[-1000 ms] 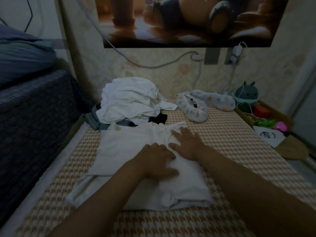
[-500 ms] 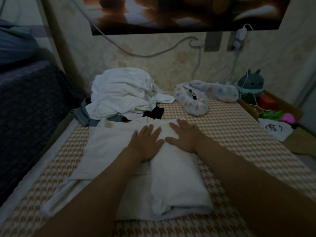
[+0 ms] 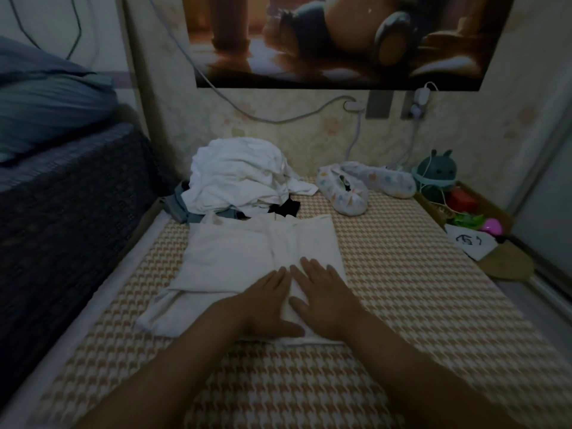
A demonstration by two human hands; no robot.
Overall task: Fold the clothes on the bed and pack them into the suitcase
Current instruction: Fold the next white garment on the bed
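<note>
Head: white garment (image 3: 247,252), paper scrawl (image 3: 469,240) unreadable

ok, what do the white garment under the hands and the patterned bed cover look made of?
White garment: likely thin cotton-type cloth, matte; it folds in soft layers with fine creases. Bed cover: seemingly a stiffer woven mat, tan-and-white houndstooth, matte; it lies flat, unwrinkled. Exact fibre can't be told in this dim light.

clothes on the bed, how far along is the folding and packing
Done: the white garment is partly folded. In hand: the left hand and right hand press it flat. Left: the pile behind it is unfolded; no suitcase in view.
</note>
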